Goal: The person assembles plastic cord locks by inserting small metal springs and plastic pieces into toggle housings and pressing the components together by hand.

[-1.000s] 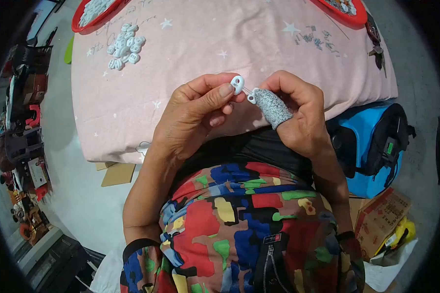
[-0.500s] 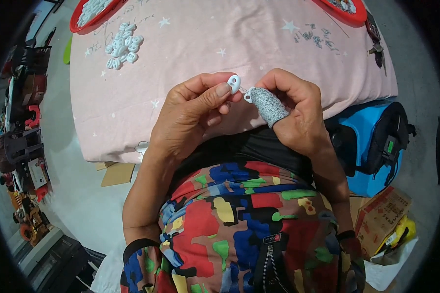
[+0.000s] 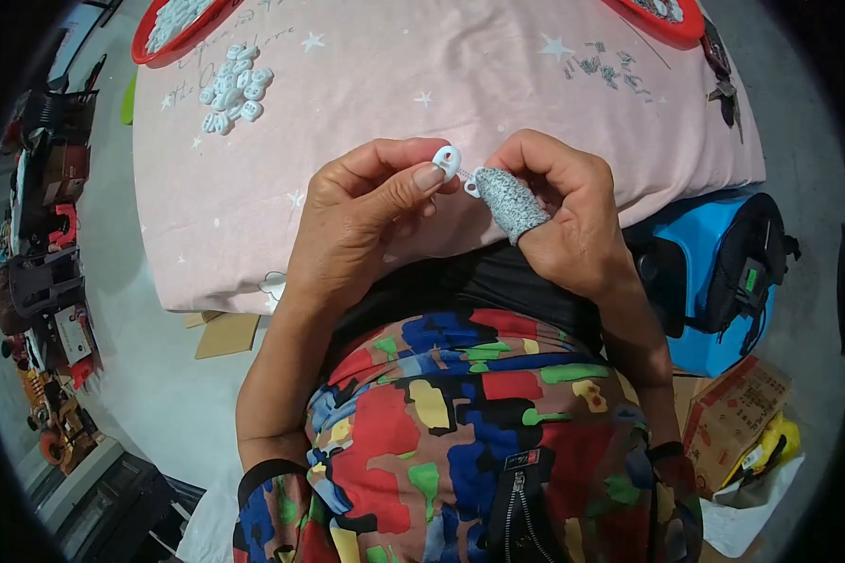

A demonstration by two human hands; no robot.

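Over the near edge of the table, my left hand pinches a small white oval plastic piece with a hole in it, between thumb and forefinger. A thin coil spring stretches from that piece toward a second white plastic piece. My right hand closes on this second piece, its thumb covered by a grey knitted finger sleeve that hides most of the grip. The two white pieces are a short gap apart. Beyond my left hand lies a loose pile of similar white pieces.
A pink star-patterned cloth covers the table. Small metal springs lie scattered at the far right. Red bowls stand at the far left and far right. Pliers rest on the right edge. A blue bag stands beside the table.
Both hands have shifted very slightly to the left together. Their grips on the two white pieces look the same, and the spring still spans the gap.
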